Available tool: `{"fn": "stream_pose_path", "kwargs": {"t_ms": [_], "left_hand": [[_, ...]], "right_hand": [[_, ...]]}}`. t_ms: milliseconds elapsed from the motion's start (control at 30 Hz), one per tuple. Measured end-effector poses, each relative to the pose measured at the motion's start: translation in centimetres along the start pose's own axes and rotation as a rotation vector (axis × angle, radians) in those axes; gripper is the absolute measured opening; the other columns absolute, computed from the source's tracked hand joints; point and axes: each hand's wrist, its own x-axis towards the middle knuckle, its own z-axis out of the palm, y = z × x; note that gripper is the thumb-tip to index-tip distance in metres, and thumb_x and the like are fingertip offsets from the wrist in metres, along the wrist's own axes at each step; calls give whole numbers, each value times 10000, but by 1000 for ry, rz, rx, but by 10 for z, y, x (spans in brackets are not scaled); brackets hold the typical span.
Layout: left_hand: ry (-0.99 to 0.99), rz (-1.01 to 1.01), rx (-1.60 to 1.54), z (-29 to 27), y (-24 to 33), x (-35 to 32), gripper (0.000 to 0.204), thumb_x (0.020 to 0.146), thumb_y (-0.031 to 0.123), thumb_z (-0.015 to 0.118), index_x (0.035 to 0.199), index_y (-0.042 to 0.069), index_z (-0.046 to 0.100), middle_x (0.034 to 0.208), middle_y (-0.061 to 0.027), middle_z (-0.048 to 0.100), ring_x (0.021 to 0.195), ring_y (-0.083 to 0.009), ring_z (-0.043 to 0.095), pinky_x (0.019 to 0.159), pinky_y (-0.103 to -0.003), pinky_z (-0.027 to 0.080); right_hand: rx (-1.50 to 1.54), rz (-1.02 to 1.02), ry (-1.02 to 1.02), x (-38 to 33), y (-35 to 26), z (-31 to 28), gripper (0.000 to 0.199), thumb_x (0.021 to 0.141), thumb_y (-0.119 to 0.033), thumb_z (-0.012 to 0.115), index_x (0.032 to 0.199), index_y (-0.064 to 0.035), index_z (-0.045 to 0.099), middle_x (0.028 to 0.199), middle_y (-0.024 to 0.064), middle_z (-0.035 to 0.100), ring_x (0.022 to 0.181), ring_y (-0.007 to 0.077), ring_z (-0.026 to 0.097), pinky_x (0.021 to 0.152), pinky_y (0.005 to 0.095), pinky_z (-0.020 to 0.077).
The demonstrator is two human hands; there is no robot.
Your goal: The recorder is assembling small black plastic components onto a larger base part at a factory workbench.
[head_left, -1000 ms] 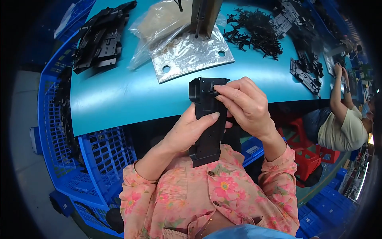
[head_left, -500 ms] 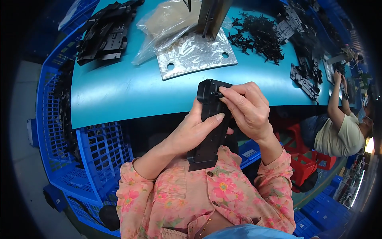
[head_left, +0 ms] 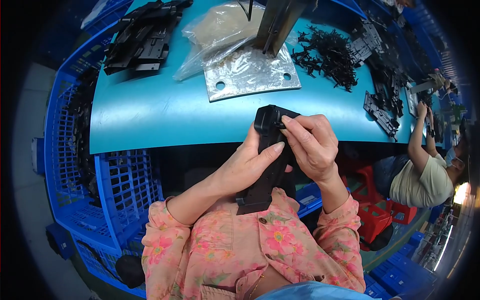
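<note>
The left hand clasps the housing, the right hand pinches a part at its top, and skewed pressure might dislodge it.

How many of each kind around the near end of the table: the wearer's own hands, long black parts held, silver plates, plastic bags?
Hands (left hand, right hand): 2
Long black part held: 1
Silver plate: 1
Plastic bag: 1
Total: 5
</note>
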Motion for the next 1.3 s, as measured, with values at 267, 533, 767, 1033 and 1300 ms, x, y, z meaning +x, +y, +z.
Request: {"fn": "stream_pose_path", "kwargs": {"t_ms": [267, 533, 767, 1033, 1300], "left_hand": [[-26, 29, -43, 3, 3, -2, 438, 894, 144, 398, 1258, 38, 178, 1112, -104, 415, 915, -139, 509, 727, -266, 484], [-4, 56, 43, 4, 7, -3, 400, 902, 124, 375, 1244, 29, 191, 1091, -103, 437, 862, -138, 554, 720, -252, 479], [24, 131, 243, -1, -1, -3, 484, 895, 146, 397, 1285, 24, 136, 1086, -127, 447, 908, -158, 528, 765, -278, 453], [28, 142, 294, -4, -9, -8, 558, 877, 116, 434, 1312, -5, 107, 1198, -112, 365, 1101, -156, 391, 912, -268, 340], [127, -5, -274, -6, 3, -1, 316, 891, 236, 433, 1126, 36, 366, 924, -69, 530, 739, -130, 575, 616, -261, 510]], "right_hand": [[86, 140, -69, 6, -8, -7, 294, 592, 47, 681, 869, -27, 617, 764, 70, 554, 685, 192, 522, 562, 265, 419], [135, 106, 6, 8, -8, -5, 271, 581, 51, 692, 822, -23, 594, 856, 84, 604, 732, 206, 545, 608, 267, 439], [158, 81, -67, 9, -6, -7, 242, 588, 55, 687, 802, -13, 595, 862, 86, 617, 734, 208, 550, 624, 269, 449], [188, 98, -74, 2, -10, -5, 229, 588, 64, 681, 792, -7, 605, 859, 84, 618, 723, 205, 545, 616, 269, 447], [293, 46, -282, 14, 1, -6, 259, 673, -4, 619, 931, 5, 595, 974, 104, 591, 831, 258, 516, 732, 324, 416]]}}
